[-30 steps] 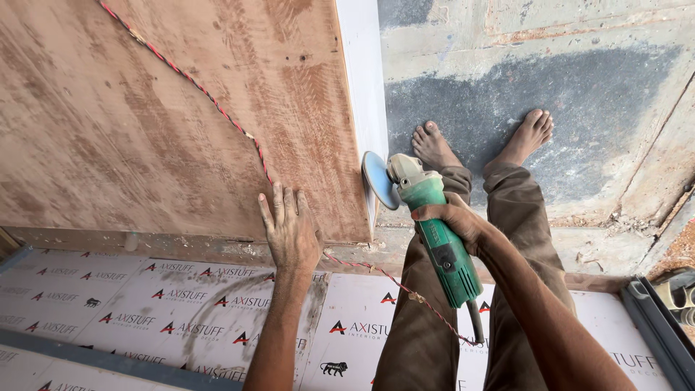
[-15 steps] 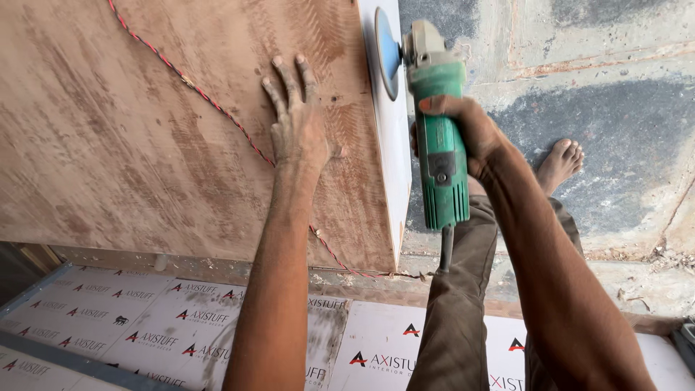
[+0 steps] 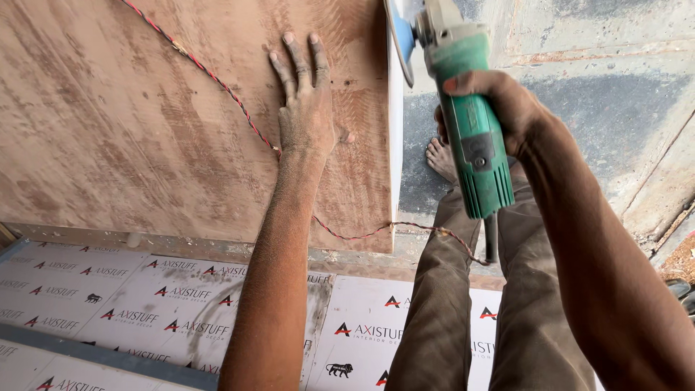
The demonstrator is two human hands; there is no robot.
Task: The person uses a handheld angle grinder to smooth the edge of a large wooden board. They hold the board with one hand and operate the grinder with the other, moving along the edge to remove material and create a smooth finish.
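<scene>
While right hand (image 3: 499, 101) grips green angle grinder (image 3: 467, 130), disc at plywood panel (image 3: 145, 130) edge; left hand (image 3: 308, 101) flat on panel, holding nothing. Edge finish indeterminable.

Bright, even daylight fills the frame, with no hard glare, and the plywood panel (image 3: 145, 123) at upper left reads warm and evenly lit. Soft shadows fall under the left hand (image 3: 308, 108) pressed flat on the wood and beneath the panel's lower edge, while the forearm of the right hand (image 3: 499, 101) at lower right sits darker, shaded against the paler concrete floor (image 3: 608, 108). Focus holds sharp across the centre, showing dust on skin and wood grain, though the green angle grinder (image 3: 467, 123) is cropped and slightly soft at the top edge, and wide-angle stretch enlarges the limbs toward the bottom of the frame.
</scene>
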